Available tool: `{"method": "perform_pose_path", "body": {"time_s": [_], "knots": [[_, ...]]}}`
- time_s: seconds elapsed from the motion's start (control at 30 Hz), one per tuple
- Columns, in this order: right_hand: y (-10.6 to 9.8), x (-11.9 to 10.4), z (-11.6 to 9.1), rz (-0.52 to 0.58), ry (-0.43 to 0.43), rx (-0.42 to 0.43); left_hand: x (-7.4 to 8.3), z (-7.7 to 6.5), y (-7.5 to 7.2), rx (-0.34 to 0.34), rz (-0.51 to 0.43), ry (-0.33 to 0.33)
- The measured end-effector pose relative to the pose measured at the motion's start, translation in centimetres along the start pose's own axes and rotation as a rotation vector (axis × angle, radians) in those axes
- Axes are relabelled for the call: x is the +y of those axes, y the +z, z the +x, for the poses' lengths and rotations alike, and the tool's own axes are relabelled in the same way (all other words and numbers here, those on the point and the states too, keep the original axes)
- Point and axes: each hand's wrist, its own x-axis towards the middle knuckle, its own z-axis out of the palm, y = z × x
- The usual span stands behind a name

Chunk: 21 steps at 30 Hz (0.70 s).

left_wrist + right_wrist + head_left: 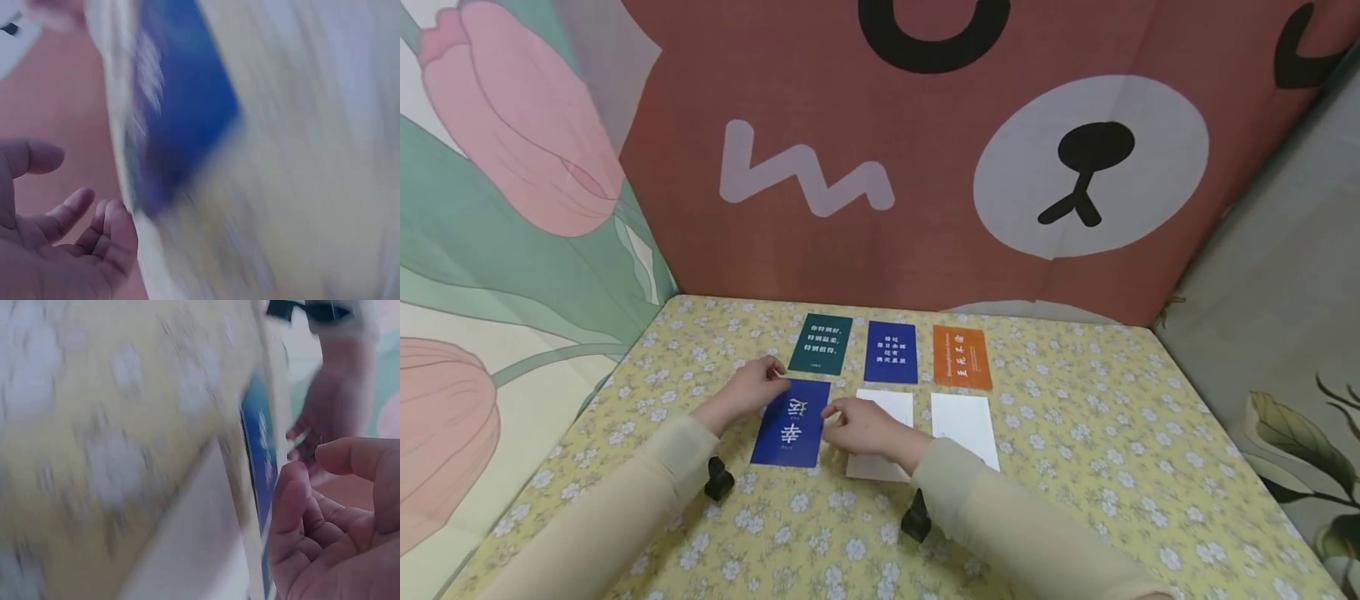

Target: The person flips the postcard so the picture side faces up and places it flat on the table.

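A dark blue card (pixel 786 446) with large white characters lies in the front row at the left. My left hand (pixel 748 392) is by its upper left corner, fingers loosely bent with nothing between thumb and fingertips in the left wrist view. At the card's right edge is my right hand (pixel 863 427), hovering over a white card (pixel 880 469) and partly covering it. The right wrist view shows a gap between its thumb (pixel 340 456) and loosely curled fingers. Another white card (pixel 962 423) lies farther right, partly behind the right sleeve.
Along the back row lie a green card (pixel 822 343), a second blue card (pixel 891 352) and an orange card (pixel 962 357), all with white print. A yellow flowered cloth (pixel 1075 467) covers the table. Behind it stands a red-brown bear-print backdrop (pixel 805 258).
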Motion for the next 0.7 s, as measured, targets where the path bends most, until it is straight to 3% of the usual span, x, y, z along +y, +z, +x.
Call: {"method": "perform_pose_path", "body": {"time_s": [0.17,0.3,0.47,0.7], "knots": [[-2.7,0.6,-0.2,0.043,0.063,0.071,2.2,-2.2,0.9,-0.080,-0.290,-0.025],[-4.0,1.8,-0.2,0.058,0.102,0.107,3.1,-3.8,1.8,-0.140,-0.444,-0.085],[-5.3,3.5,-0.3,0.040,0.120,0.154,3.5,-4.9,3.3,-0.188,-0.561,-0.136],[-7.0,5.0,-0.2,0.038,0.145,0.234,4.5,-6.1,4.8,-0.290,-0.649,-0.130]]}}
